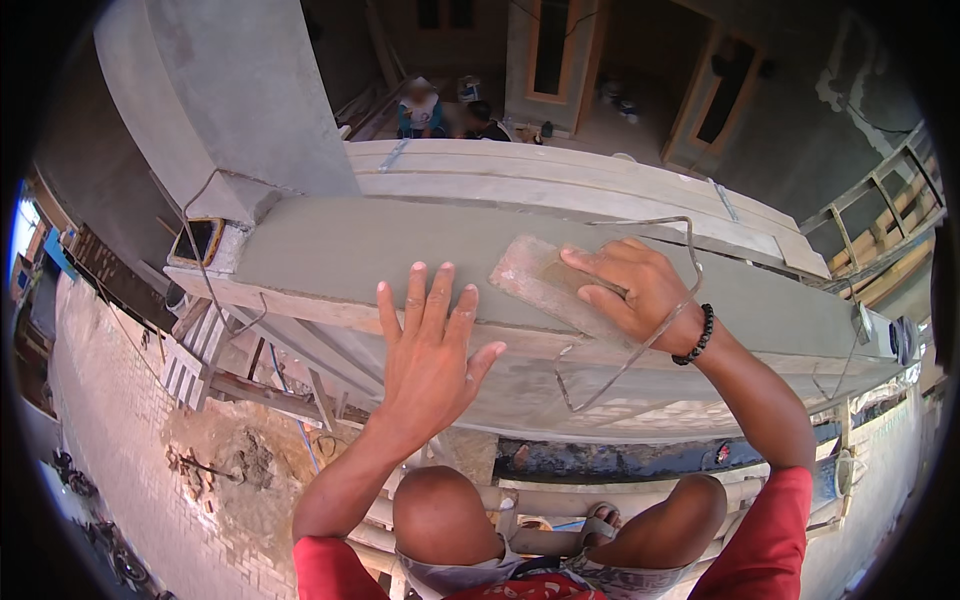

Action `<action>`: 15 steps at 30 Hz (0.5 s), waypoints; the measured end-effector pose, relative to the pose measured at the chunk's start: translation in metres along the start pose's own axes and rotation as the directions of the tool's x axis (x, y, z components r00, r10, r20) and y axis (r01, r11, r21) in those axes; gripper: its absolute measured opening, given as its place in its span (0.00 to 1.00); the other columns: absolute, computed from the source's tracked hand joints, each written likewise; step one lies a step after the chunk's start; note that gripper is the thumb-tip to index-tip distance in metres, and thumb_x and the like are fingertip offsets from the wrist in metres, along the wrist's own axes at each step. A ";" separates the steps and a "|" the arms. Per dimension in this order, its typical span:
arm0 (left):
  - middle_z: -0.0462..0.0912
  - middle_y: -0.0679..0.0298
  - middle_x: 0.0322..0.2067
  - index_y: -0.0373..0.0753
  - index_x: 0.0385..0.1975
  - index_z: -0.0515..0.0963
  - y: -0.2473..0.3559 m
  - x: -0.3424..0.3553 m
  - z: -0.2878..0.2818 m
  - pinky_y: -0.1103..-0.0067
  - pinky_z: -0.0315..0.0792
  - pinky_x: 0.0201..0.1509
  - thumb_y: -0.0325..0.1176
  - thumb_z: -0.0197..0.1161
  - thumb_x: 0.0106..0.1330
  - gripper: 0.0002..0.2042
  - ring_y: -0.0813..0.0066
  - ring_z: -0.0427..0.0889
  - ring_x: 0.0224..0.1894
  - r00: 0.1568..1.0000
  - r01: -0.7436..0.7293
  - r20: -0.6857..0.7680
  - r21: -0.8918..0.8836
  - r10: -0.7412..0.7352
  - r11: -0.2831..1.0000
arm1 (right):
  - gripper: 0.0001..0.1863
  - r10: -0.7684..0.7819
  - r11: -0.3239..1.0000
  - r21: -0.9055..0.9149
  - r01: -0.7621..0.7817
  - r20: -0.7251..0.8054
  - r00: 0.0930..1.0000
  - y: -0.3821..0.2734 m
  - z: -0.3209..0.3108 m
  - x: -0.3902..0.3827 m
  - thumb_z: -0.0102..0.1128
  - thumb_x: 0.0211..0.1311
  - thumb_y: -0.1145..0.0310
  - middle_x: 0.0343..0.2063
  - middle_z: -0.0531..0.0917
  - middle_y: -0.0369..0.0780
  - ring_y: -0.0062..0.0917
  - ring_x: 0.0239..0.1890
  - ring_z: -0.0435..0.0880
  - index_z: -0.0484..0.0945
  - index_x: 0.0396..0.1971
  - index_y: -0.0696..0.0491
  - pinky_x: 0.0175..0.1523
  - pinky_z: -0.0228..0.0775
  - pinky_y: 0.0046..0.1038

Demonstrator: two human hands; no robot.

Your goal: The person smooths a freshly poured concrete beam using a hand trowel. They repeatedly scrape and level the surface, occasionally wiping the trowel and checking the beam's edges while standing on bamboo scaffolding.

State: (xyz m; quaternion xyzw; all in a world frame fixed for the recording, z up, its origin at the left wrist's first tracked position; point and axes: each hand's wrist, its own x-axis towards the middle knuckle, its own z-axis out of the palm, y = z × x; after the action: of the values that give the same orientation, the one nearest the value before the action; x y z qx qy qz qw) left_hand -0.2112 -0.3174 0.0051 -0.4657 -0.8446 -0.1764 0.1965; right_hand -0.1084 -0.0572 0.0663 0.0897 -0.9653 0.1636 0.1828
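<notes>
A long ledge of smooth grey wet mortar (pixel 340 250) runs across the view inside a board edge, with bent metal rod clamps (pixel 688 250) over it. My left hand (pixel 425 360) lies palm down, fingers spread, over the near edge board, fingertips at the mortar. My right hand (pixel 640 295) grips the handle of a rectangular float (pixel 525 270), which rests on the mortar right of my left hand. A bent rod passes close by my right wrist. A small dark square container (pixel 198 240) sits at the ledge's left end.
A grey column (pixel 200 80) rises behind the left end. Two people (pixel 420 110) are beyond the ledge. A metal frame with planks (pixel 880 215) stands at right. Below are my knees, scaffold poles (pixel 540 540), a paved path (pixel 110 370) and a sand heap (pixel 230 455).
</notes>
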 end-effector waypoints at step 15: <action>0.63 0.48 0.69 0.33 0.66 0.66 0.041 0.031 0.009 0.44 0.39 0.74 0.49 0.65 0.64 0.35 0.45 0.54 0.74 0.971 -0.204 0.093 -0.147 0.219 0.968 | 0.20 0.523 0.767 -0.131 -0.628 -0.440 0.730 0.091 -0.104 -0.222 0.63 0.58 0.75 0.43 0.85 0.50 0.45 0.46 0.83 0.81 0.52 0.58 0.54 0.72 0.35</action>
State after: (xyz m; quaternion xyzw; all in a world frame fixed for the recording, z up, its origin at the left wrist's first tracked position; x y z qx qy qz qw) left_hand -0.1928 -0.2708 0.0176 -0.5744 -0.7855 -0.1861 0.1357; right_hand 0.1077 0.0885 0.0477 -0.2761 -0.9032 0.0930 0.3152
